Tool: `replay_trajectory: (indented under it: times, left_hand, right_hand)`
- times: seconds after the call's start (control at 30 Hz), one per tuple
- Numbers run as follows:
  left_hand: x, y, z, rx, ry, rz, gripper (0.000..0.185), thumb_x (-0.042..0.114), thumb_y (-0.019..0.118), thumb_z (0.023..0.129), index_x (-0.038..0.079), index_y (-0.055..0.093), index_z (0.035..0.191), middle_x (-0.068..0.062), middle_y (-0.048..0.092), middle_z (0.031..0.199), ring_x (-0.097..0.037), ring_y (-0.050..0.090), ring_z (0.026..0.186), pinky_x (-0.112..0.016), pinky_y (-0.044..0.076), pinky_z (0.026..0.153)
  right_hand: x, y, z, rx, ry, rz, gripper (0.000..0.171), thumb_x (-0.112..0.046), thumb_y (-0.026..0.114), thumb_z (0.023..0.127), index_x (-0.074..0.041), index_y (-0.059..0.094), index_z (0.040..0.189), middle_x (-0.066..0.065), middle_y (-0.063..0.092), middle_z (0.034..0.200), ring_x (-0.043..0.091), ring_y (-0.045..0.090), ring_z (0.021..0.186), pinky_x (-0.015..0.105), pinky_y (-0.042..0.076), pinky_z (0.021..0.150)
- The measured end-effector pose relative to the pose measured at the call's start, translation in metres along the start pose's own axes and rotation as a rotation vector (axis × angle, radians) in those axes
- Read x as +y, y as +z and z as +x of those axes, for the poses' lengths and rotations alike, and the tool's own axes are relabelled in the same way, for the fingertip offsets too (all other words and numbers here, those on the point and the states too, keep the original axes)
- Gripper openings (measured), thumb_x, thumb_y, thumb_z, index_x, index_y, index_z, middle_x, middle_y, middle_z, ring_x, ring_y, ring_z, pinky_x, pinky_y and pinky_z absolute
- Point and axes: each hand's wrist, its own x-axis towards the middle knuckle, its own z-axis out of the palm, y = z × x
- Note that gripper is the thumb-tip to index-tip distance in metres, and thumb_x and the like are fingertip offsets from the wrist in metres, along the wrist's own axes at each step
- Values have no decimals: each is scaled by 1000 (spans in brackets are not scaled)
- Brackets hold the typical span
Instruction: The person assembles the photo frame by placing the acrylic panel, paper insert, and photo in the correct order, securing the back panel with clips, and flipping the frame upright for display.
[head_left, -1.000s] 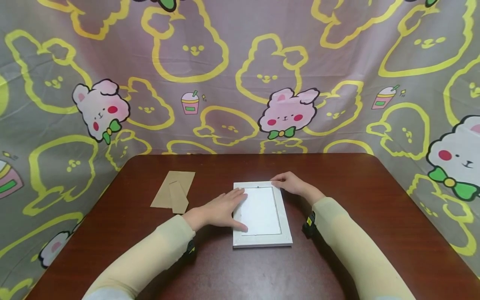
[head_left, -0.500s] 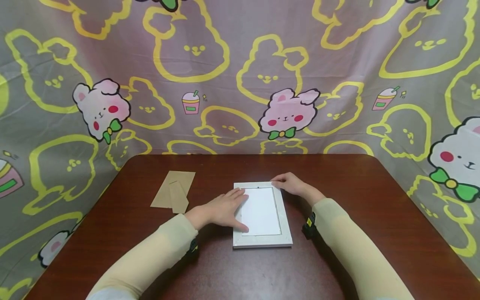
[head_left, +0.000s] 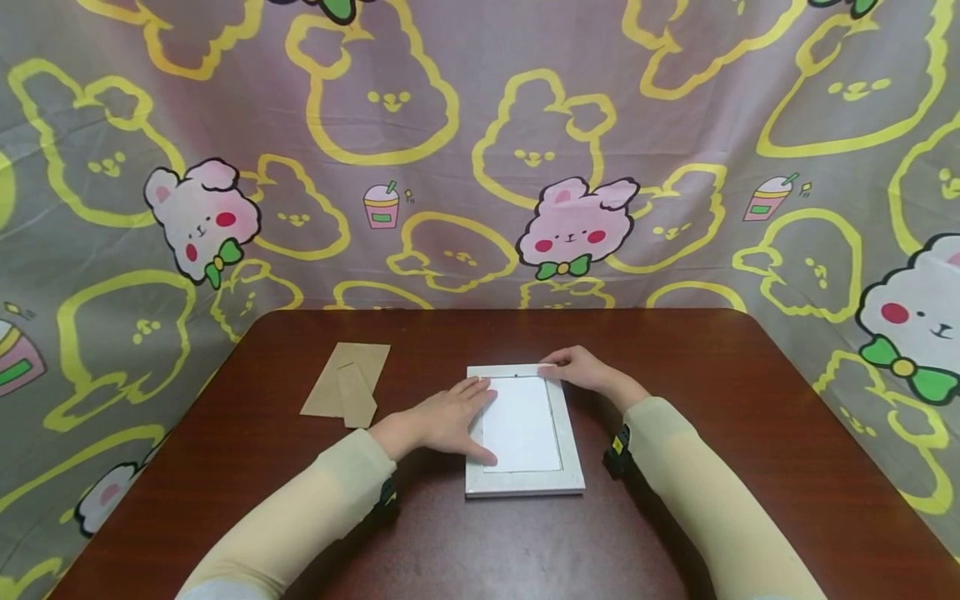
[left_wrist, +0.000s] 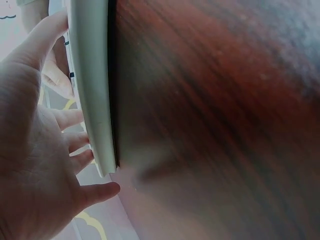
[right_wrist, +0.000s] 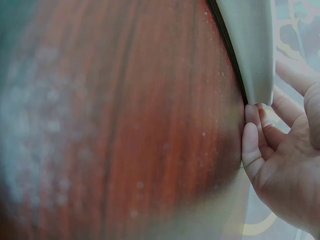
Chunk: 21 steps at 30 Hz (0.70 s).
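Backdrop: cartoon-rabbit cloth hangs behind and around a dark red-brown wooden table.

Frame position: the white picture frame lies flat, face down, at the middle of the table, between the two forearms; its pale backing sheet sits inside the border.

Left hand: the left hand rests on the frame's left border with fingers stretched out and relaxed, thumb tip near the lower left of the sheet; it curls round nothing. The left wrist view shows the palm spread beside the frame's edge, fingers straight.

Right hand: the right hand sits at the frame's far right corner, fingers lightly bent over the border. The right wrist view shows fingertips touching the corner edge; whether they pinch it or merely rest there I cannot tell.

Change: almost none over the last second. Frame, sheet and both hands keep the same places; only the right fingers seem to have edged a little along the top border.

Meaning: judging by this stillness, the hands are steadying the frame rather than lifting or turning it, so the work is paused at the back of the frame.

Aside: brown cardboard backing with its stand flap lies apart, left of the frame, untouched.
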Motion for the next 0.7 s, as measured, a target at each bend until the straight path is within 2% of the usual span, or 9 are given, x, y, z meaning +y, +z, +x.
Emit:
replay_trajectory:
  times: [0.33, 0.7]
  left_hand:
    - [0, 1, -1, -6, -6, -19, 108, 74, 66, 72, 15, 26, 154, -6, 16, 161, -25, 9, 147, -46, 21, 112]
    - [1, 1, -1, 1, -24, -89, 108, 71, 69, 71, 17, 27, 154, -4, 14, 161, -23, 7, 147, -46, 21, 112]
  right_hand:
    - [3, 3, 2, 5, -35, -22, 35, -26, 68, 93, -1, 68, 117, 13, 66, 110, 25, 56, 95, 41, 46, 86]
    - [5, 2, 3, 12, -10, -32, 35, -27, 69, 92, -3, 69, 117, 11, 67, 109, 25, 56, 94, 39, 45, 85]
